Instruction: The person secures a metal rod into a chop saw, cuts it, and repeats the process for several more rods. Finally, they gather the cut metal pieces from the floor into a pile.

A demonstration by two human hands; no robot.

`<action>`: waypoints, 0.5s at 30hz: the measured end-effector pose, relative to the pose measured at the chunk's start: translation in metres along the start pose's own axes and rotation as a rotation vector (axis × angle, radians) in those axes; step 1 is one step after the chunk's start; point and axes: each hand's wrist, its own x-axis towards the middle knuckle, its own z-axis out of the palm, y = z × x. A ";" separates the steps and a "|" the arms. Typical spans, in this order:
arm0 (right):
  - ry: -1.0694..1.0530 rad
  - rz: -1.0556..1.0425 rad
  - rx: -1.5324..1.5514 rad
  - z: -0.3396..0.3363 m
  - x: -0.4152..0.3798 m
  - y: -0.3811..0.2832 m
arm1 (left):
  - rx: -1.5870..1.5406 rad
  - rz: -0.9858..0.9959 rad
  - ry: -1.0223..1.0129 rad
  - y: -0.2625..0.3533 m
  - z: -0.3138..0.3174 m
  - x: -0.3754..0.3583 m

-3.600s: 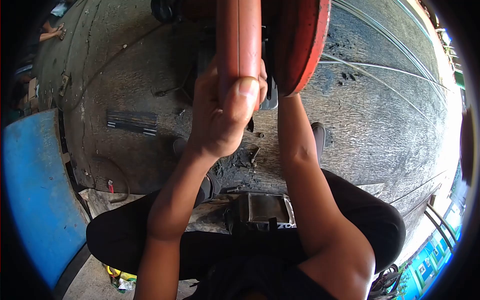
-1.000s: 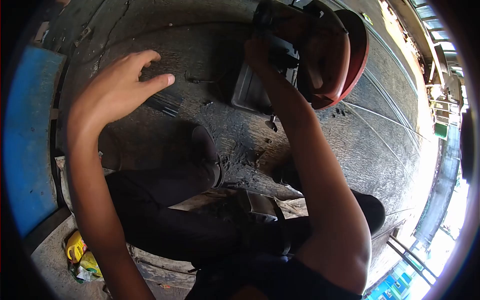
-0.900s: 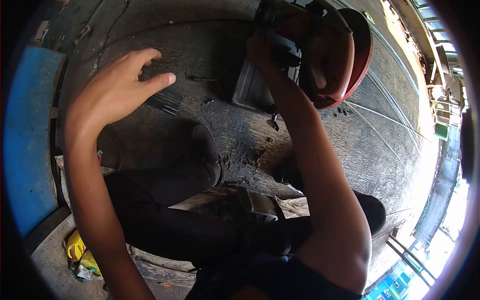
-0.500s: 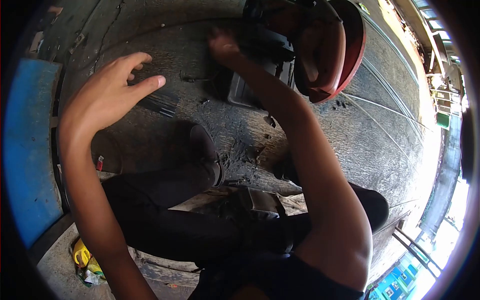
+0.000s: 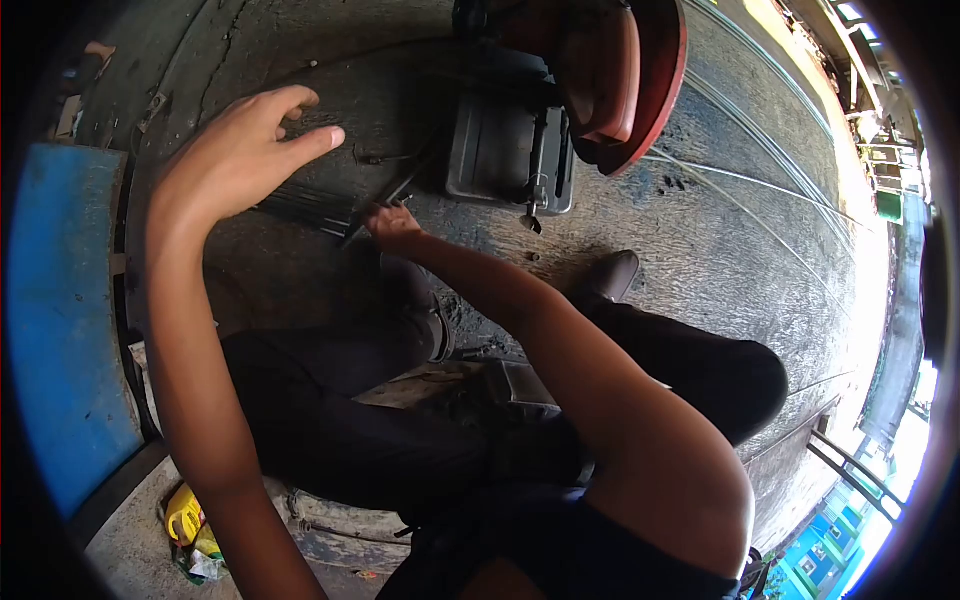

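Note:
My left hand (image 5: 245,150) hovers open above the oily concrete floor, fingers spread, holding nothing. My right hand (image 5: 393,225) is down at the floor in front of my knee, fingers closed on a thin dark metal rod (image 5: 385,195) that slants up toward the dark metal tray. A flat bundle of dark rods (image 5: 305,205) lies just left of that hand. A dark metal tray (image 5: 500,150) sits on the floor under a red round machine part (image 5: 625,70) at the top.
A blue panel (image 5: 60,330) stands at the left. A yellow container (image 5: 185,515) lies at the lower left. A small metal box (image 5: 520,385) sits between my legs. Thin wires (image 5: 760,180) run across the floor at the right.
My right hand left the red machine part and came down and left to the rods on the floor, closing on one. My left hand stayed raised and open.

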 end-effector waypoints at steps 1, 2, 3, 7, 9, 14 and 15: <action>0.038 0.171 0.189 -0.018 -0.016 -0.012 | 0.000 0.005 0.000 0.001 0.002 0.002; 0.078 0.338 0.377 -0.039 -0.031 -0.019 | 0.004 0.075 0.043 0.002 0.005 0.004; 0.108 0.473 0.474 -0.065 -0.050 -0.022 | 0.007 0.139 0.082 0.003 0.007 0.006; 0.557 0.873 0.166 -0.148 -0.132 -0.030 | -0.104 0.256 0.111 0.020 0.013 0.029; 0.621 1.132 0.138 -0.148 -0.158 -0.019 | -0.243 0.480 0.242 0.040 0.021 0.039; 1.013 1.301 1.151 -0.105 -0.204 0.049 | -0.492 0.646 0.096 0.110 0.022 0.034; 1.106 1.399 1.494 -0.094 -0.216 0.067 | -0.513 0.666 0.075 0.121 0.019 0.025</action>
